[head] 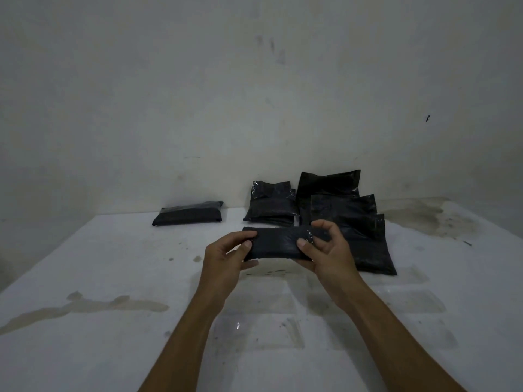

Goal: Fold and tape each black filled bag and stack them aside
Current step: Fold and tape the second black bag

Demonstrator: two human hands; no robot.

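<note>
Left thumb [245, 246] pressed on the front face of the folded black bag [276, 244], remaining fingers curled behind its left end; the left hand [226, 257] thus grips the bag. Right thumb [303, 246] laid on the bag's right end, where a glossy patch shows, with the right hand [329, 254] cupping it from beneath and the upper fingers loosely bent above its top edge. The bag is held level above the white table [113, 278], clear of the surface, bulging with contents that cannot be seen through the opaque film. At one o'clock from the hands, a group of unfolded filled bags [342, 210] lean overlapping against the wall [254, 80]; at twelve o'clock, a smaller pair of bags [270, 206] lean likewise. At ten o'clock, well apart, one folded bag [188, 214] lies flat by the wall. Stains mark the table at seven and two o'clock.
</note>
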